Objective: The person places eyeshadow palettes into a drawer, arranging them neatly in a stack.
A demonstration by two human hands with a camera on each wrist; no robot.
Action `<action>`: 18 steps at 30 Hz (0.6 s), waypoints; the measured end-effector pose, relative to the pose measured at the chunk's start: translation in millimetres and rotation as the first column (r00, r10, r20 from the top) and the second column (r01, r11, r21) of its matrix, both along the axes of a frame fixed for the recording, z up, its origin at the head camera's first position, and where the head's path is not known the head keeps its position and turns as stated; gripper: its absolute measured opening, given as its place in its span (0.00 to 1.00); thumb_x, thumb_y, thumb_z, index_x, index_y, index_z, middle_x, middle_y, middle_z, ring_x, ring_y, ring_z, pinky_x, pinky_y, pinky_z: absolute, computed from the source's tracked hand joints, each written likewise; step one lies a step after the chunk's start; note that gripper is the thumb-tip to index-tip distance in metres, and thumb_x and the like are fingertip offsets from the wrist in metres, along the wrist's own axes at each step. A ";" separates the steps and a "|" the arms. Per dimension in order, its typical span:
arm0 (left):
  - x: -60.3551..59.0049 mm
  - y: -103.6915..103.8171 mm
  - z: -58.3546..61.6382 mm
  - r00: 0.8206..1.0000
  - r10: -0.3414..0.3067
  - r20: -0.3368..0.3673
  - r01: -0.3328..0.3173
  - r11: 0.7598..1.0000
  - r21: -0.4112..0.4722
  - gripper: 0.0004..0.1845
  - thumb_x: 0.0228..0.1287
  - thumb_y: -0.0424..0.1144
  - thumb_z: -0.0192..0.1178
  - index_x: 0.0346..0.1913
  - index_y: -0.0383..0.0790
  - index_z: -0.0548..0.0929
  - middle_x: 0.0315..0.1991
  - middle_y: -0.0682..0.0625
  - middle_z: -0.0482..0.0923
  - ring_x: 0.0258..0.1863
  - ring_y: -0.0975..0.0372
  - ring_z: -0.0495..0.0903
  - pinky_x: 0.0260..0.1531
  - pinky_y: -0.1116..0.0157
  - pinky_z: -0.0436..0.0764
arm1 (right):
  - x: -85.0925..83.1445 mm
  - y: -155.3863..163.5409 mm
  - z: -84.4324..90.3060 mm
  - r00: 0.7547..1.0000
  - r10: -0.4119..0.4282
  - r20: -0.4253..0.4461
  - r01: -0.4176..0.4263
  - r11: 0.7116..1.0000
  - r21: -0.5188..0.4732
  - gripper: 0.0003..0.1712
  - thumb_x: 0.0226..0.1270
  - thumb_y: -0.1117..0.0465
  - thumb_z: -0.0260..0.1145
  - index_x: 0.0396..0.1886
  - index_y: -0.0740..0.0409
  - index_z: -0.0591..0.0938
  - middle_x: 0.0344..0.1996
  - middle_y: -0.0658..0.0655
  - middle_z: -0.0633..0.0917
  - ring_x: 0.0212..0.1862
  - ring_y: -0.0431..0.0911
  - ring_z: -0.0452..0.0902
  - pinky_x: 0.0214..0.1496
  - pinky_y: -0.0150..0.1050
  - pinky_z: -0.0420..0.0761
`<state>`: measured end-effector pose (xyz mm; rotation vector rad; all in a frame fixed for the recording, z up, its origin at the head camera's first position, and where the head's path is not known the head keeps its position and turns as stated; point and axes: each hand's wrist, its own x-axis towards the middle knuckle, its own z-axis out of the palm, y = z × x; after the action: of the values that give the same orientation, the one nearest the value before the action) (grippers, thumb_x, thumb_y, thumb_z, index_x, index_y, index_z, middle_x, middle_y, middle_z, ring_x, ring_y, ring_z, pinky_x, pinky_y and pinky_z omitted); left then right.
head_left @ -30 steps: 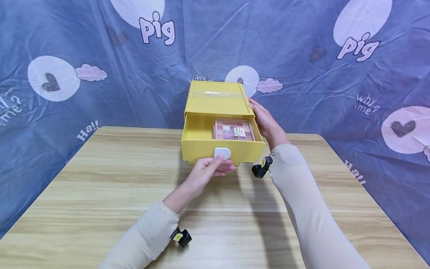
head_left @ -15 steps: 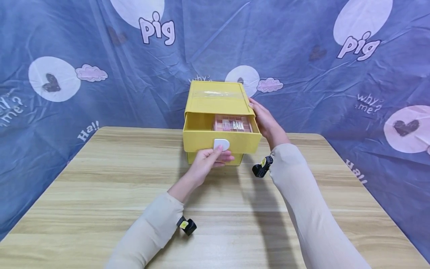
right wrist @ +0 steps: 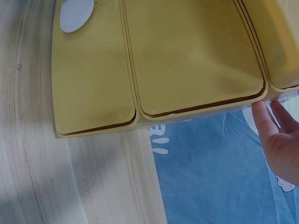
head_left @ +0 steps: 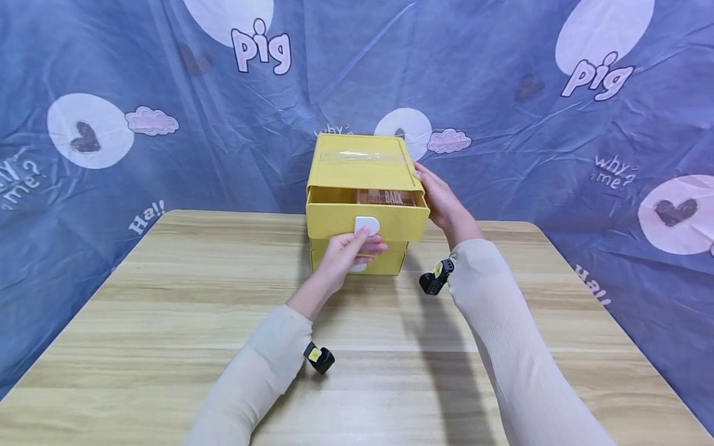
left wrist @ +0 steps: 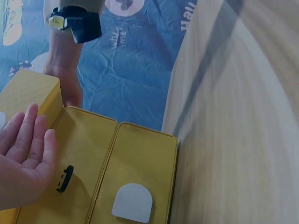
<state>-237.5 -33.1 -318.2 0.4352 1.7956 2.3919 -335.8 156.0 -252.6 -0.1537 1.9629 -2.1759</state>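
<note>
A yellow drawer cabinet point(head_left: 359, 170) stands on the table, its top drawer point(head_left: 329, 221) partly out. Inside it, partly covered by the cabinet top, lies a flat box point(head_left: 387, 197) lettered "BACK", with a grid of coloured squares. My left hand point(head_left: 337, 254) has its thumb against the drawer's white tab point(head_left: 367, 224). Its fingers extend straight below the tab, palm up in the left wrist view. My right hand point(head_left: 443, 198) rests against the cabinet's right side near the top; in the right wrist view its fingertips touch the edge beside the upper drawers.
Below are closed drawers; the lowest carries a white tab point(left wrist: 133, 203), and the middle one has a small black curved piece point(left wrist: 65, 178) on its front. The wooden table point(head_left: 184, 279) ends at a blue printed cloth point(head_left: 223, 155) behind the cabinet.
The top drawer has slid inward, away from me, and the left hand has moved forward with it. More of the lettered box is covered. The right hand stays in place.
</note>
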 end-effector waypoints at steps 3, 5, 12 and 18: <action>-4.1 0.7 0.8 1.000 0.016 0.008 -0.016 1.000 0.000 0.23 0.63 0.47 0.47 0.42 0.25 0.76 0.36 0.40 0.79 0.38 0.54 0.78 0.43 0.48 0.69 | -0.4 0.5 -0.5 1.000 0.004 0.009 -0.004 1.000 0.014 0.27 0.67 0.53 0.44 0.65 0.41 0.54 0.55 0.57 0.66 0.48 0.46 0.65 0.46 0.39 0.69; -6.5 1.2 1.5 1.000 0.025 0.011 -0.025 1.000 -0.002 0.23 0.63 0.47 0.47 0.42 0.25 0.76 0.36 0.40 0.79 0.38 0.54 0.78 0.43 0.48 0.69 | -0.6 1.1 -0.8 1.000 -0.002 0.015 0.002 1.000 0.014 0.27 0.66 0.53 0.44 0.65 0.40 0.55 0.54 0.57 0.67 0.47 0.44 0.67 0.43 0.38 0.71; -14.3 1.5 3.8 0.998 0.042 0.041 -0.042 0.999 -0.003 0.23 0.63 0.47 0.47 0.42 0.25 0.76 0.36 0.40 0.79 0.37 0.54 0.78 0.43 0.50 0.71 | -0.8 1.5 -1.8 1.000 -0.010 0.016 0.011 0.999 -0.037 0.27 0.66 0.53 0.46 0.65 0.42 0.56 0.48 0.56 0.71 0.40 0.42 0.71 0.36 0.34 0.74; -20.6 1.7 5.1 0.997 0.046 0.067 -0.045 0.999 -0.009 0.24 0.63 0.48 0.47 0.42 0.26 0.76 0.36 0.39 0.79 0.38 0.53 0.78 0.42 0.54 0.73 | -1.8 1.6 -4.4 1.000 -0.002 -0.021 0.000 0.997 -0.075 0.26 0.66 0.55 0.46 0.65 0.45 0.57 0.40 0.53 0.75 0.34 0.40 0.73 0.32 0.32 0.74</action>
<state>-258.1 -31.4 -313.2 0.3121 1.8044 2.3980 -337.7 157.6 -257.0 -0.1875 1.8934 -2.2584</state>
